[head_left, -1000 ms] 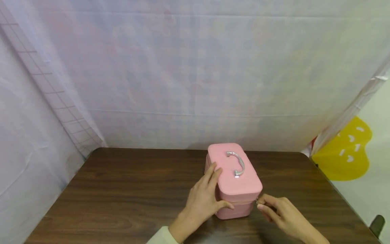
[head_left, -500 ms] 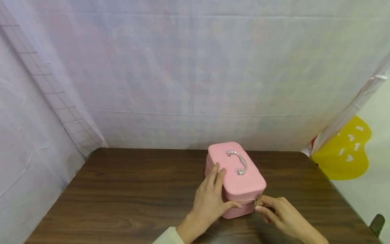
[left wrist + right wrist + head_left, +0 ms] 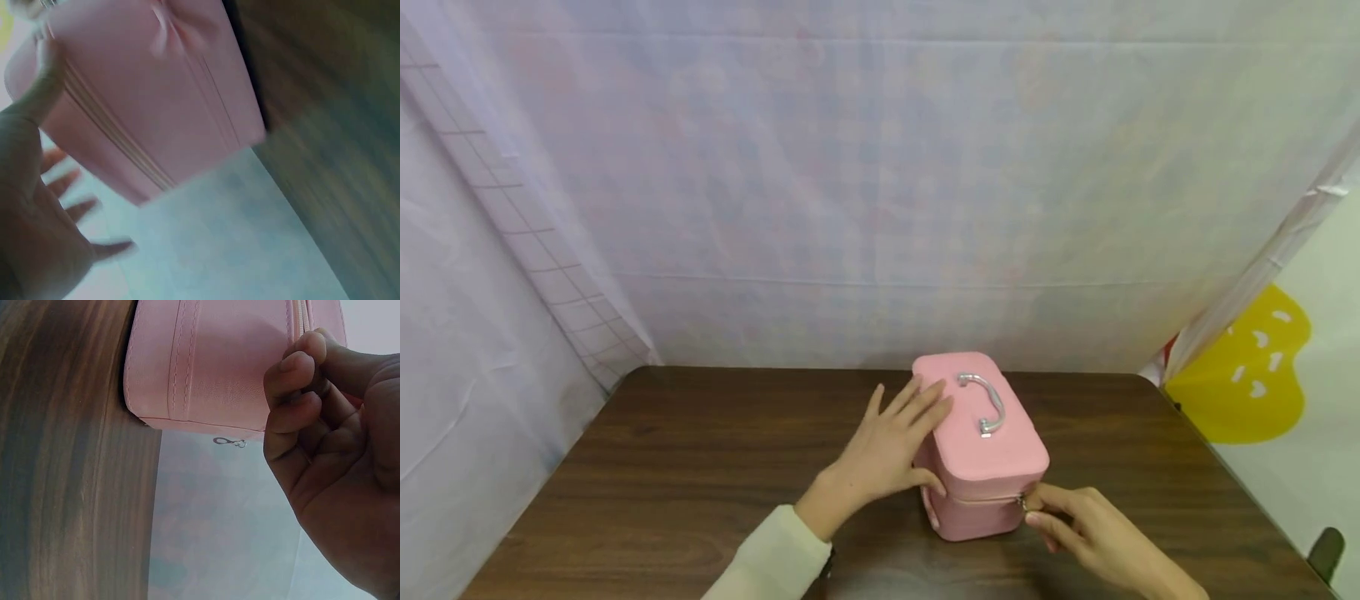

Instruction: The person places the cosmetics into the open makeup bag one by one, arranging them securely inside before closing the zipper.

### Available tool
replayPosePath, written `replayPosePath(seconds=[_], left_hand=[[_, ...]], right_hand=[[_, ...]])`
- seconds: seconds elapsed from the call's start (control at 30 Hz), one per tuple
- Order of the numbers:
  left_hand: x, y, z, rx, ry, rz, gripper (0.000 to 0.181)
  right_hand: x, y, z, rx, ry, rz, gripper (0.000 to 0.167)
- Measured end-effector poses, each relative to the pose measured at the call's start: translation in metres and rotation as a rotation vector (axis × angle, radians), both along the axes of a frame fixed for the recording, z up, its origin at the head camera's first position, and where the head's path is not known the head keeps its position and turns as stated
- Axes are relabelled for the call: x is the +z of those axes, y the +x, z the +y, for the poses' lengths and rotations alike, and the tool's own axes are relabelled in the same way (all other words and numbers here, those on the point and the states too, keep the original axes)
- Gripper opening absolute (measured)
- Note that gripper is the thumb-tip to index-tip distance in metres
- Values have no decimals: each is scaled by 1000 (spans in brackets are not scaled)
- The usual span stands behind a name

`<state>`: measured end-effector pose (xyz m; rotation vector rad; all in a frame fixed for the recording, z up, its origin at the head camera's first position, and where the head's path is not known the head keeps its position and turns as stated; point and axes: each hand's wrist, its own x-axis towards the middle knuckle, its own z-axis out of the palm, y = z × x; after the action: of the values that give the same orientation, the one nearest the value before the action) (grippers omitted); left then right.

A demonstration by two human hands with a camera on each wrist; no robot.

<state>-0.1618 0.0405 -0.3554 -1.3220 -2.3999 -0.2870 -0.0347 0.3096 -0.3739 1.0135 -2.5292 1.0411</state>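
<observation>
A pink vanity case point(image 3: 988, 454) with a silver handle point(image 3: 992, 402) on its lid stands upright on the table. My left hand point(image 3: 887, 437) has its fingers spread over the lid's left edge, with the thumb near the front left corner. A pink bow point(image 3: 178, 28) sits on the case's side in the left wrist view, below the zip point(image 3: 106, 119). At the front right corner my right hand point(image 3: 1086, 525) pinches a zipper pull point(image 3: 1021, 502); its fingers hide most of the pull in the right wrist view. Another metal pull point(image 3: 228, 442) hangs from the case's far side there.
The case stands on a dark wood-grain table point(image 3: 715, 467). Behind it hangs a pale curtain point(image 3: 880, 200), with more white cloth at the left. A yellow shape point(image 3: 1243, 383) with white marks is beyond the table's right edge.
My left hand has shifted left and spread its fingers. The case swung slightly right, then back. My right hand has moved a little left along the front with the zipper pull.
</observation>
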Motion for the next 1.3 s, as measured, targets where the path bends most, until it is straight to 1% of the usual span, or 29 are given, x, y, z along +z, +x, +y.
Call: replayPosePath(seconds=[0.1,0.17,0.27,0.4,0.53,0.7,0.8,0.97,1.13,1.3], left_hand=[[2,-13,-2,-72,-24,-31,104],[0,-18,-2,-98,-27,-33,101],[-5,-23,-2,-100,-17,0,100],[-12,-25,-1,-82,11,67,100],[-18,-24,1,-69,48,130,99],[-21,-19,3,-58,109,188,96],[-22,-17,3,-53,138,193,95],[-24,-14,5,-42,166,197,92],[-23,-11,7,-28,164,227,91],[-20,-8,8,0,154,218,90]], right_hand=[[0,0,1,4,0,-12,35],[1,1,2,-3,3,-18,34],[4,1,1,-24,18,-27,32],[7,2,1,-43,33,-34,30],[7,3,1,-55,31,-38,30],[7,3,2,-73,36,-15,31],[7,3,2,-85,42,15,32],[7,3,1,-98,44,36,33],[6,3,2,-123,49,45,34],[7,2,2,-123,50,36,34]])
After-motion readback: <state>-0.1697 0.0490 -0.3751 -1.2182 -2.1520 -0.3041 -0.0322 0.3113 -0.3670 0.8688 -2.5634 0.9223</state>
